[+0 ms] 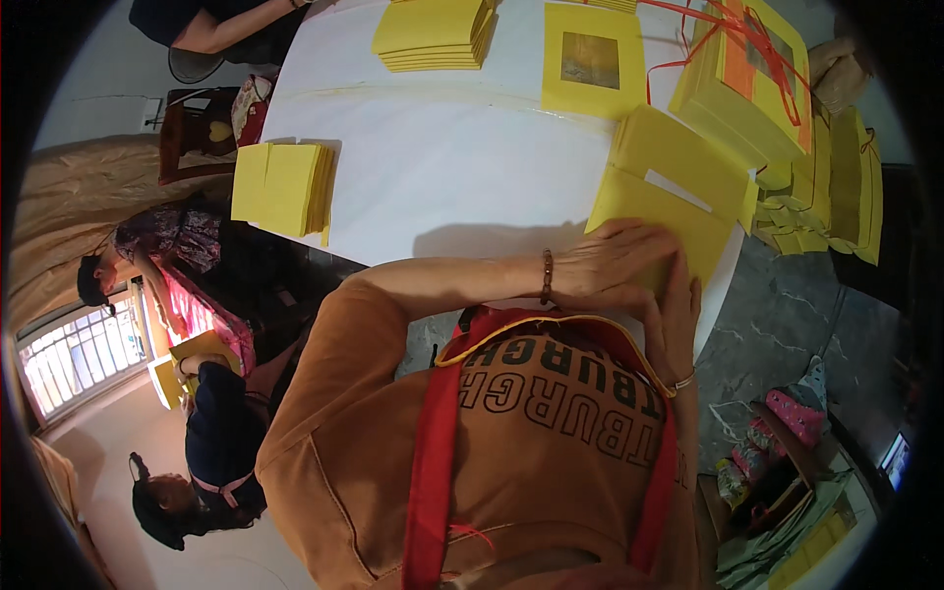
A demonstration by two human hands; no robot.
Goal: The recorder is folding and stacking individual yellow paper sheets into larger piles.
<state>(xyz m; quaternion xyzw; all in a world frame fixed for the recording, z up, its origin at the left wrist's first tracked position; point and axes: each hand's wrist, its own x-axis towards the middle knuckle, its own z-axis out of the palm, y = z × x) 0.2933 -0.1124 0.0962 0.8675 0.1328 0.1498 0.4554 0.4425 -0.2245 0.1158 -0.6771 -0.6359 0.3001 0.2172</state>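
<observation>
Home paper-craft workroom, white table (442,147) with yellow paper stacks (433,34), barred window (74,354)

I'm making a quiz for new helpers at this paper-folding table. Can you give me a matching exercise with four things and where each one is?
Things:
1. yellow sheet being folded
2. sheet with a gold square
3. bundle tied with red string
4. small yellow stack

Places:
A. at the table's left edge, far from both hands
B. under the left hand and right hand
C. flat on the white table, between a stack and the tied bundle
D. at the far right corner of the table

Pairs: 1-B, 2-C, 3-D, 4-A
</observation>
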